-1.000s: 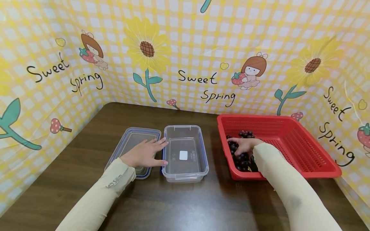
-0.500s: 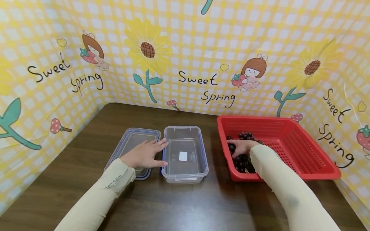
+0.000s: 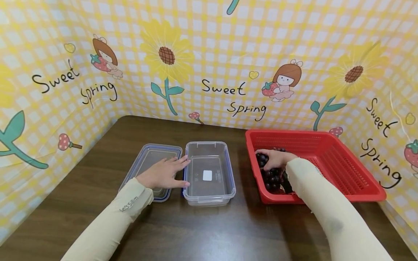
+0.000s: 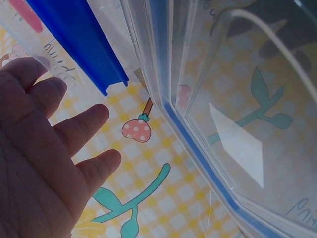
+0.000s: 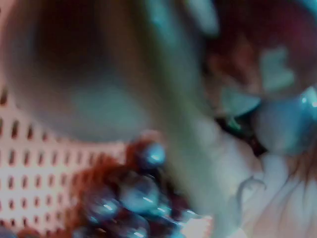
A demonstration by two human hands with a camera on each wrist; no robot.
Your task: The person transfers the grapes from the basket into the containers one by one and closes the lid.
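My left hand [image 3: 164,175] lies spread over the clear lid [image 3: 151,156], fingertips at the left rim of a clear plastic container [image 3: 209,188]. In the left wrist view the straight fingers [image 4: 81,129] show beside a blue locking flap [image 4: 81,44]. Inside the red basket, my right hand [image 3: 277,159] holds dark grapes [image 3: 262,159] between thumb and fingers, close to the left wall. More dark grapes [image 3: 272,180] lie below the hand. The right wrist view is blurred; a green stem [image 5: 183,109] and grapes [image 5: 136,198] sit close to the lens.
The red perforated basket [image 3: 343,166] stands at the right of the brown table [image 3: 202,232]. A white label [image 3: 207,175] shows in the container's floor. Behind the table hangs a yellow checked cloth [image 3: 212,54] with printed flowers.
My right hand has shifted a little farther back in the basket, with dark grapes now between its thumb and fingers. The left hand keeps its place.
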